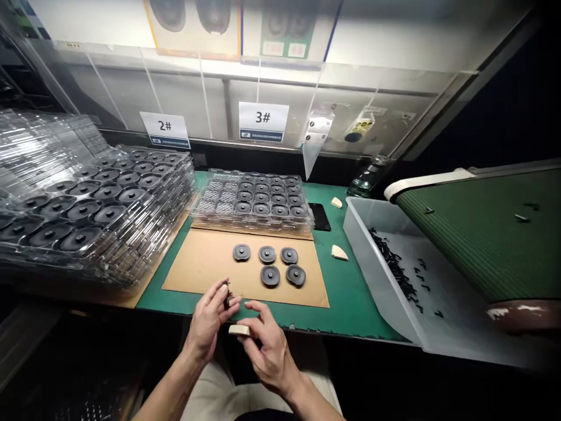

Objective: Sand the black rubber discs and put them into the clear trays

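My left hand (205, 323) is closed around small dark pieces (227, 296), pinched upright between thumb and fingers; their exact kind cannot be made out. Close by on the right, my right hand (270, 354) grips a small cream-coloured block (239, 330) between thumb and fingers. The two hands are apart, at the front edge of the table. Just beyond them, several black rounded discs (270, 275), each with a small stud in the middle, lie on a brown cardboard sheet (197, 263).
Behind the cardboard stands a clear compartment tray (219, 225) of black discs. Tall stacked trays (144, 234) rise at left. At right are a white bin (372, 292) with small black parts, a green conveyor belt (491, 234), cream blocks (339, 252) and a black flat object (319, 217).
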`<act>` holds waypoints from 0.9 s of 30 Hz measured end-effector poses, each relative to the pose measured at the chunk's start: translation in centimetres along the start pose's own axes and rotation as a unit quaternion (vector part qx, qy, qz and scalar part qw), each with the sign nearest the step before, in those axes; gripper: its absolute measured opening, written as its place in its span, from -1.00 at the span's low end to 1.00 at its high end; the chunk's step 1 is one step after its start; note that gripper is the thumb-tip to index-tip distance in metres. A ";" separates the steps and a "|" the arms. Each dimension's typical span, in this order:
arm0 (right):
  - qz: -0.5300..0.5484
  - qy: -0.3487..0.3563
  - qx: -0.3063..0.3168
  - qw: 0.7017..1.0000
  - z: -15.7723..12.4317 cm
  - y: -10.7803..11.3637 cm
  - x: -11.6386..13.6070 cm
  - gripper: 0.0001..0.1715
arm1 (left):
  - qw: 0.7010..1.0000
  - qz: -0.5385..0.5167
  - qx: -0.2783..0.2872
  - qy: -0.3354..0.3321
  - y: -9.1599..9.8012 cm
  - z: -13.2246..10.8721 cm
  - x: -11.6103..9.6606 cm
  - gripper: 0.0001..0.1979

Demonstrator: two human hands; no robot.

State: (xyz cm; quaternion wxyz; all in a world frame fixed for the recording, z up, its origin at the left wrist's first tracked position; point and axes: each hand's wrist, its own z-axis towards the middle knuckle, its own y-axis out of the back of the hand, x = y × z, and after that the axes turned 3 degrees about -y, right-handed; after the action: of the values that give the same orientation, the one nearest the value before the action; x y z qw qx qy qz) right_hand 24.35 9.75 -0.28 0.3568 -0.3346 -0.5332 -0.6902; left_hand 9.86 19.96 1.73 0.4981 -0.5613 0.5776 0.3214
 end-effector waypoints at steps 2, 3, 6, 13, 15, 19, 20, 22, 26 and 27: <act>-0.010 0.045 0.044 0.998 -0.4 0.1 1.0 -0.67 | 0.996 -0.069 -0.017 0.056 -0.1 -2.5 0.5 -0.69; -0.016 0.068 0.060 0.996 -0.6 0.2 1.5 -0.64 | 0.992 -0.097 -0.030 0.081 -0.2 -3.6 0.7 -0.74; 0.013 0.094 0.065 0.993 -0.8 0.5 2.6 -0.64 | 0.976 -0.156 -0.047 0.146 -0.1 -6.0 0.7 -0.79; 0.359 -0.274 0.075 0.889 0.2 2.2 4.1 -0.65 | 0.975 -0.176 0.071 0.111 1.4 -8.4 -1.0 -0.50; 0.404 -0.307 0.090 0.857 0.6 2.6 4.6 -0.56 | 0.984 -0.131 0.096 0.066 1.7 -8.6 -1.3 -0.44; 0.412 -0.314 0.087 0.851 1.3 3.3 5.2 -0.53 | 0.991 -0.106 0.076 0.025 1.9 -8.7 -1.9 -0.35; 0.402 -0.310 0.071 0.858 1.4 3.6 5.2 -0.53 | 0.990 -0.122 0.065 0.019 1.9 -8.6 -2.2 -0.34; 0.367 -0.301 0.018 0.880 1.6 4.4 5.2 -0.58 | 0.986 -0.159 0.052 0.008 1.9 -8.7 -2.6 -0.35; 0.207 -0.232 0.015 0.950 1.5 6.1 6.5 -0.74 | 0.981 -0.189 0.043 -0.018 1.9 -9.0 -3.2 -0.42; 0.167 -0.197 0.045 0.965 1.5 6.4 7.1 -0.76 | 0.981 -0.188 0.044 -0.021 2.0 -9.1 -3.2 -0.42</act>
State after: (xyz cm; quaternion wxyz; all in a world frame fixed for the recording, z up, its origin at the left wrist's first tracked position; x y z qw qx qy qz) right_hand 26.17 9.08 9.16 0.3700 -0.5316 -0.5601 -0.5165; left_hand 5.59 12.86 7.08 0.5859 -0.6304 0.4649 0.2077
